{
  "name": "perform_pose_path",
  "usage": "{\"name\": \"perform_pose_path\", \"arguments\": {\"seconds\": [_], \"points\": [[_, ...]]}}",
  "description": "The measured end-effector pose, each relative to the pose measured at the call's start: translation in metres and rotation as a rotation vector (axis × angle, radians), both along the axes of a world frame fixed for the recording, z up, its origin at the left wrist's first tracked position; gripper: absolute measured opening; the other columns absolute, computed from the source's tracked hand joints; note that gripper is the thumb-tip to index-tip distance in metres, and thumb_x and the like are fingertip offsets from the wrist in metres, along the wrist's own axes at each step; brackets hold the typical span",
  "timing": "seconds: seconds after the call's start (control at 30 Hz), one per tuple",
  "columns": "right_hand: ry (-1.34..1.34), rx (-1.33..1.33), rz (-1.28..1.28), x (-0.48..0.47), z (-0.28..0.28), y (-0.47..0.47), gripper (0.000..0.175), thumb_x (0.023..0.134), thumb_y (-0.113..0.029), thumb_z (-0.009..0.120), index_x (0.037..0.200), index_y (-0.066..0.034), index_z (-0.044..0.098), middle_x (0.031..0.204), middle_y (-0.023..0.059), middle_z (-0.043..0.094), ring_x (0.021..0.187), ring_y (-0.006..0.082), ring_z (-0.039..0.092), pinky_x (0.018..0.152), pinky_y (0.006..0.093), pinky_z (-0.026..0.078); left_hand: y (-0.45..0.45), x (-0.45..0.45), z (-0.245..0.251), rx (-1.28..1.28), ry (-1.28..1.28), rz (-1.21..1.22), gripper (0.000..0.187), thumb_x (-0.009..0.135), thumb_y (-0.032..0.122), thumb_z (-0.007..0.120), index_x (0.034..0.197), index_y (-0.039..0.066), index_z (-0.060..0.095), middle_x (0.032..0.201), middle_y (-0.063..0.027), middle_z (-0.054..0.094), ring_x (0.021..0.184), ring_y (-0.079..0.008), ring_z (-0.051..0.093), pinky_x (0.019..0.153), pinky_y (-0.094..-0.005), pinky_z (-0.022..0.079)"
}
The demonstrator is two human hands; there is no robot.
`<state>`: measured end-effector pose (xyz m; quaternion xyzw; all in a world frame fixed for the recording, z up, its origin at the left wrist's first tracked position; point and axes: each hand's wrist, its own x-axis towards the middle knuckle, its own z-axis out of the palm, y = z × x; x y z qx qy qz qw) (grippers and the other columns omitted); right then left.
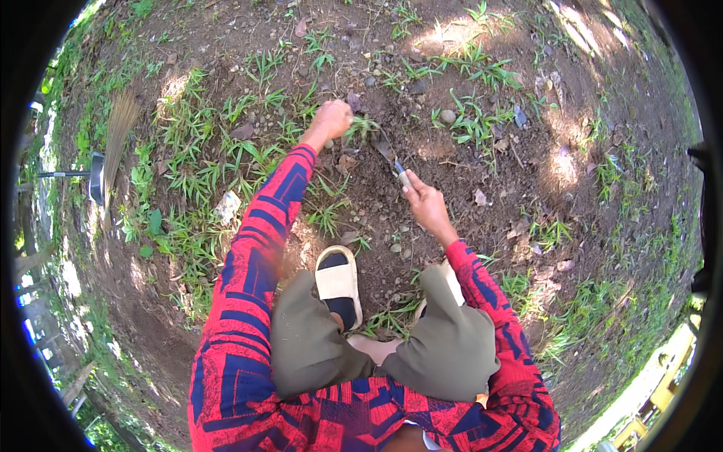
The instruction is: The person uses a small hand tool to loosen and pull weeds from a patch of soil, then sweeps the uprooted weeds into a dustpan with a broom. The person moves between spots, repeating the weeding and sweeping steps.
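My left hand (334, 118) is closed on a tuft of grass (362, 127), whose green blades stick out to the right of the fist. Beside it, my right hand (426, 202) grips the pale handle of a small hand tool with a metal blade (385, 150). The blade points up and left to the grass, and its tip is partly hidden by soil and blades. Loose dark soil (390, 198) lies beneath and around the tool.
Grass clumps (477, 121) and small stones (447, 117) dot the soil. At the left lie a stick broom (121, 127) and a long-handled dustpan (96, 178). A crumpled pale wrapper (227, 207) is left of my sandal (337, 281). Dry leaves are scattered about.
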<state>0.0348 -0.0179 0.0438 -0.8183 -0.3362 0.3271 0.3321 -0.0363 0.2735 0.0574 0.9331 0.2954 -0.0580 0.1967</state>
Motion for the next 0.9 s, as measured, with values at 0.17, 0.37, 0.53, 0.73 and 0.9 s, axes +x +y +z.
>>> {"name": "perform_pose_path", "arguments": {"seconds": [0.17,0.37,0.53,0.73,0.9], "points": [[-0.083,0.117,0.027,-0.003,0.014,-0.034,0.042,0.088,-0.027,0.054,0.128,-0.0151,0.05,0.08,0.0232,0.062,0.072,0.0403,0.061,0.067,0.0437,0.049,0.044,-0.047,0.033,0.289,-0.038,0.286,0.021,0.079,0.02,0.06,0.095,0.007,0.065,0.096,-0.0176,0.064,0.092,-0.0328,0.062,0.079,-0.0449,0.049],[0.204,0.068,-0.093,-0.012,0.007,-0.07,0.045,0.088,-0.027,0.053,0.127,-0.003,0.049,0.102,0.0189,0.064,0.089,0.0254,0.064,0.079,0.0331,0.047,0.014,-0.045,0.026,0.545,0.025,0.058,0.05,0.081,0.029,0.061,0.125,0.009,0.047,0.11,-0.0176,0.056,0.102,-0.0324,0.055,0.077,-0.0417,0.049],[0.297,-0.002,-0.131,-0.014,0.005,-0.072,0.046,0.088,-0.027,0.055,0.126,-0.002,0.05,0.101,0.0168,0.064,0.089,0.0195,0.061,0.081,0.0307,0.046,-0.046,-0.008,-0.007,0.274,0.007,-0.224,0.051,0.081,0.03,0.061,0.126,0.011,0.046,0.1,-0.0146,0.06,0.09,-0.0292,0.061,0.077,-0.039,0.05],[0.49,0.051,-0.126,-0.005,0.013,-0.012,0.044,0.089,-0.022,0.055,0.128,-0.0029,0.049,0.094,0.009,0.064,0.078,0.0144,0.057,0.076,0.0291,0.047,-0.038,0.008,-0.037,0.389,-0.129,-0.243,0.012,0.077,0.011,0.051,0.082,0.009,0.062,0.086,-0.0095,0.061,0.087,-0.0258,0.061,0.077,-0.0378,0.05],[-0.087,0.219,0.03,0.001,-0.008,0.001,0.045,0.088,-0.022,0.056,0.13,-0.009,0.047,0.083,0.0151,0.066,0.069,0.0281,0.063,0.063,0.0391,0.048,-0.031,0.015,-0.042,0.335,-0.17,-0.143,0.012,0.074,0.011,0.052,0.08,0.009,0.062,0.082,-0.0102,0.061,0.085,-0.0291,0.06,0.074,-0.0401,0.05]]}}
